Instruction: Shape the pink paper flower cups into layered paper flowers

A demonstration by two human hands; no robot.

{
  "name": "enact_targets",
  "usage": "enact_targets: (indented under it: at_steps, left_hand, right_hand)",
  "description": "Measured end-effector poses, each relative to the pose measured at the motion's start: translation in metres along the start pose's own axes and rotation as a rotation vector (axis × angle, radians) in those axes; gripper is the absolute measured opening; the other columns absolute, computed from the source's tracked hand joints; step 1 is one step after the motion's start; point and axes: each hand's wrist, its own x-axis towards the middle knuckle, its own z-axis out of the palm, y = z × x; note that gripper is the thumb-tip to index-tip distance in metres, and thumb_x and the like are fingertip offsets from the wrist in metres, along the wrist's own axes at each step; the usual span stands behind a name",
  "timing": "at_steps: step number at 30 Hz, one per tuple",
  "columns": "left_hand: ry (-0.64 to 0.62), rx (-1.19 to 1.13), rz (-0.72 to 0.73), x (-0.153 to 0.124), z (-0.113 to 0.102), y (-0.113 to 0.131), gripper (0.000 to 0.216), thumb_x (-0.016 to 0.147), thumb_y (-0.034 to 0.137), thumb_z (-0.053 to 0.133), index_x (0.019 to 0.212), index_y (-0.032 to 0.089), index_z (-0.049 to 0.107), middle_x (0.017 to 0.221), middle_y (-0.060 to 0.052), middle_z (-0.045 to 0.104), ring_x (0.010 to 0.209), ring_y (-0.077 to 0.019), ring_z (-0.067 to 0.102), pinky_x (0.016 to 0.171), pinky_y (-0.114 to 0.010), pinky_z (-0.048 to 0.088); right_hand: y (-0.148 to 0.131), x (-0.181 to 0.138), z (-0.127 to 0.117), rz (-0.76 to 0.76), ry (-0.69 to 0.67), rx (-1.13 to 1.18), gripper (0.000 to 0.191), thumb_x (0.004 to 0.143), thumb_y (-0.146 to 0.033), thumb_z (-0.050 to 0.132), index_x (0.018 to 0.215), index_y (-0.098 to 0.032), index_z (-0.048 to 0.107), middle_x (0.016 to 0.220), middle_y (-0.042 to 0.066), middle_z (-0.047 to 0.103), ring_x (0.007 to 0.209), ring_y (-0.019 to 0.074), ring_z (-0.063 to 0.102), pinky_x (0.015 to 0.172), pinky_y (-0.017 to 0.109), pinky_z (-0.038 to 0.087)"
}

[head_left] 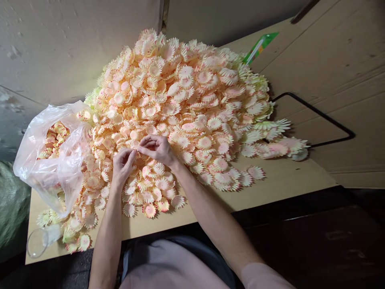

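Observation:
A large heap of artificial flower heads (204,76), cream and pale pink with fringed petals and reddish tips, covers much of the table. Over the front of the heap, my left hand (122,161) is closed with thumb and fingers pinched together. My right hand (159,150) meets it from the right, its thumb and index finger also pinched. The fingertips of both hands come together at one spot. Whatever they grip there is too small and blends with the flowers behind it.
A translucent plastic bag (72,168) with more flower pieces sits at left. A clear cup (37,243) lies on the table's (288,180) front left corner. Behind the heap stands a green packet (261,47). A black metal frame (321,114) juts out at right beside cardboard (337,72).

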Motion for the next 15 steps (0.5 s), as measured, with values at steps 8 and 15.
enact_targets:
  at_steps: [8,15]
  left_hand:
    - [-0.01,-0.02,-0.002,-0.0006,-0.0008,0.0015,0.022,0.088,0.04,0.064,0.082,0.019,0.068,0.078,-0.002,0.06,0.07,-0.0127,0.052,0.067,-0.025,0.042]
    - [-0.004,-0.002,-0.027,-0.0002,0.0006,-0.0019,0.023,0.087,0.04,0.066,0.082,0.018,0.068,0.075,-0.002,0.06,0.066,-0.0117,0.051,0.062,-0.024,0.04]
  right_hand:
    - [0.0002,-0.0013,-0.0006,0.005,-0.02,0.006,0.025,0.072,-0.035,0.079,0.085,-0.016,0.068,0.08,0.004,0.074,0.073,0.0159,0.073,0.068,0.024,0.06]
    - [-0.0034,-0.0002,0.0002,-0.001,-0.013,-0.02,0.023,0.071,-0.033,0.079,0.082,-0.016,0.067,0.08,0.004,0.074,0.071,0.0158,0.073,0.063,0.022,0.058]
